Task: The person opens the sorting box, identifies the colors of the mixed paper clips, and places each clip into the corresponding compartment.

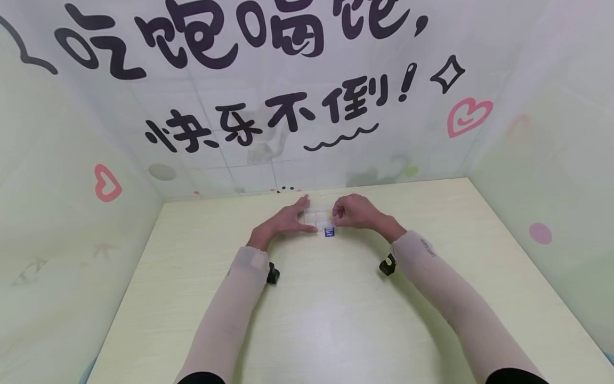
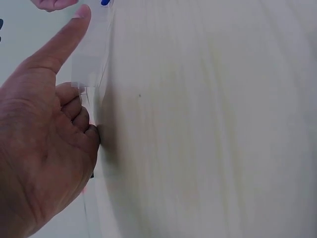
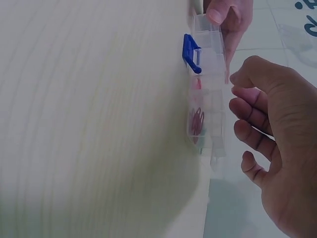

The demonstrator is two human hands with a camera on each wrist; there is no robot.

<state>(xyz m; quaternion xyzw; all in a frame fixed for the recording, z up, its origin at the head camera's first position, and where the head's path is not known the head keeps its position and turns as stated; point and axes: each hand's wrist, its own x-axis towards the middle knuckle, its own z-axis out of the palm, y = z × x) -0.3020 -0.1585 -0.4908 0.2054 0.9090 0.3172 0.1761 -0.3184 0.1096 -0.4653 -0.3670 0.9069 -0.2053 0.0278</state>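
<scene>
A clear plastic compartment box (image 1: 317,217) with a lid lies near the back edge of the table. Its blue latch (image 1: 329,232) faces the front. My left hand (image 1: 286,217) spans the box's left end, thumb along the front side and fingers behind. Reddish paper clips (image 3: 197,121) show through one compartment in the right wrist view. At the box's right part is my right hand (image 1: 354,210), its fingers bent and thumb close to the index finger; I cannot tell whether something small is between those fingertips.
The pale wooden table (image 1: 316,314) runs up to a printed white backdrop (image 1: 297,144) just behind the box. Side panels (image 1: 551,176) stand at left and right. Dark wrist cameras (image 1: 387,264) hang under both sleeves.
</scene>
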